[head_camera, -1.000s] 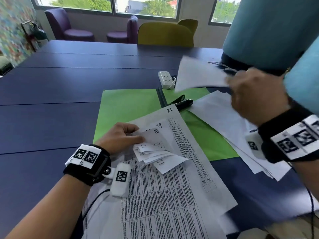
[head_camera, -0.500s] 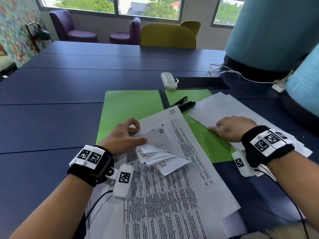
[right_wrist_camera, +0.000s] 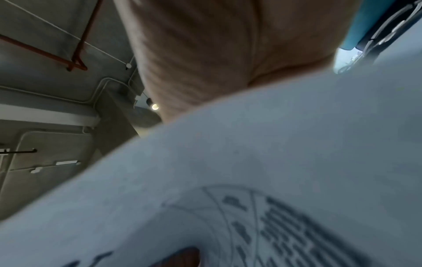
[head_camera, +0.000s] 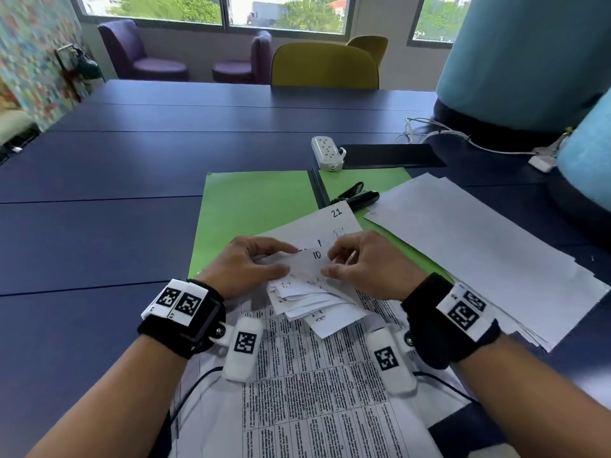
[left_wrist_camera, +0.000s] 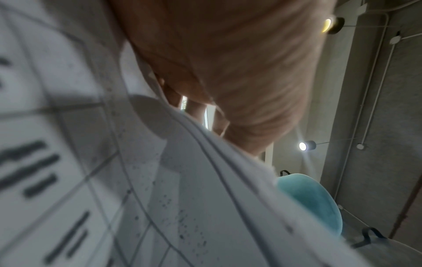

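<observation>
Page corner (head_camera: pixel 310 262), pinched between left hand (head_camera: pixel 245 266), right hand (head_camera: pixel 367 267)

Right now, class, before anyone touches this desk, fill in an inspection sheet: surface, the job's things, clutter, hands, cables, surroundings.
Surface: dark blue table, panelled with seams.
Job's things: printed sheets lie partly on a green folder; their page corners, the top one marked 10, are lifted and fanned.
Clutter: white paper pile at right; black pen-like item; flat black slab.
Hands: left hand and right hand both pinch the page corners.
Cables: power strip; white cable; black cord below the left wrist.
Surroundings: yellow chair, purple chair, windows.
</observation>
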{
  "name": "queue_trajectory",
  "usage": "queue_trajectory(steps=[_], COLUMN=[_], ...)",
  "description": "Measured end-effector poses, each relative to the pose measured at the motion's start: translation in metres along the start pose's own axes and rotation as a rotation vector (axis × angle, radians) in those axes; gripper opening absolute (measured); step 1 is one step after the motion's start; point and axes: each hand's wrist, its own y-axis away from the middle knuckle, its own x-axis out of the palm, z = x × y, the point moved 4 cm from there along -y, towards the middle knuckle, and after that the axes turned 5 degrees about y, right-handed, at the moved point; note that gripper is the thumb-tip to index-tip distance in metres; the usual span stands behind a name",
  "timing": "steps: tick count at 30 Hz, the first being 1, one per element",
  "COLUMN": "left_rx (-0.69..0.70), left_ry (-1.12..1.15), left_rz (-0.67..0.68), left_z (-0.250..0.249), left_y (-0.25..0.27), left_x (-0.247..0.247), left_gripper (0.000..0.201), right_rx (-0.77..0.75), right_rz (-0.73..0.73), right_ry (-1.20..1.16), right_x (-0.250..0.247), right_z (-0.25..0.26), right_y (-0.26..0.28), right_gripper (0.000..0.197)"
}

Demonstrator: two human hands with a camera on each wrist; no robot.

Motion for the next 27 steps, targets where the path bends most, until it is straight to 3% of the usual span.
queue_trajectory(steps=[4,9,11,15,19,21,27], left_rx=[0.029,0.018,-0.011,-0.073,-0.114,-0.123,-0.160], left_ry=[-0.112,-0.138,-0.131,-0.120,-0.182,-0.197,-0.255], left_rz=[0.000,-0.010,-0.018,-0.003,-0.015,-0.031,-0.029], left_z=[-0.001,0.001,0.000,0.001,0.001,-0.001,0.001], left_y=[-0.001,-0.003,-0.002,-0.003,-0.006,-0.007,-0.009], left_x=[-0.001,-0.001,0.000,0.000,-0.004,-0.005,-0.014], left_gripper=[0.023,0.015,0.012,0.030,0.034,0.025,0.032], right_rx=[-0.087,-0.103,-0.113,-0.109,-0.088,-0.068,0.017], right_rz=[0.056,0.038,-0.035,-0.226,-0.193,-0.149,-0.344], right_ry=[-0.044,0.102,0.098,-0.105,-0.166,-0.181,-0.308], right_x=[0.011,0.011,0.007,-0.004,-0.004,-0.007,-0.025], right_z=[0.007,0.011,0.013,0.015,0.014,0.011,0.000], right_y=[0.005,0.005,0.004,0.003,0.005,0.006,0.003], right_gripper=[0.006,0.013,0.027,0.030,0.027,0.026,0.024])
